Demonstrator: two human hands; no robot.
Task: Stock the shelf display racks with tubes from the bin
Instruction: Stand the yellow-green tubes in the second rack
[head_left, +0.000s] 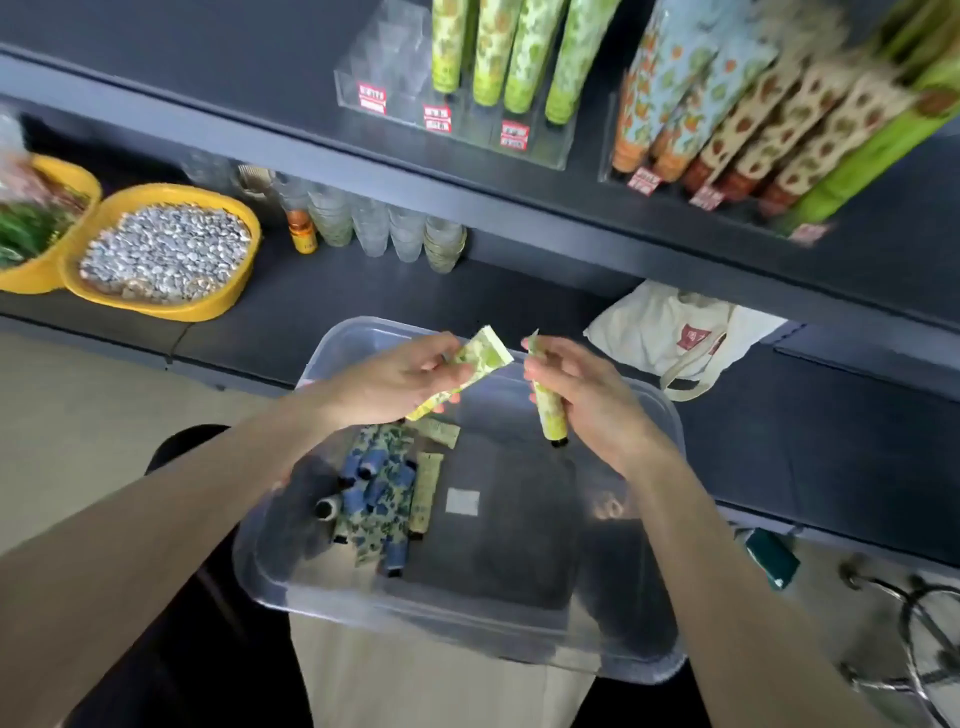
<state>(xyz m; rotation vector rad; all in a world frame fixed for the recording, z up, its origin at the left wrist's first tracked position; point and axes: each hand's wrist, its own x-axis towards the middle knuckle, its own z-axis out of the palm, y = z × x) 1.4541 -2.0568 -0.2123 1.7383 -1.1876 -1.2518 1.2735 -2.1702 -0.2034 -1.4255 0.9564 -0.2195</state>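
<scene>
Above the bin (519, 551): the left hand (395, 382) grips a green floral tube (480, 358), crimp toward upper right. The right hand (587, 387) holds a second tube (549, 415) near-upright, black cap down.

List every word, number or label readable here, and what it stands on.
Nothing reads clearly.
Red price tags on the left clear rack: blurred.
Red tags on the right rack: blurred.
Red logo on the white bag: blurred.
Sticker in the bin: seemingly blank.
Left hand with flat tube, right hand with second tube: patterns only.
</scene>
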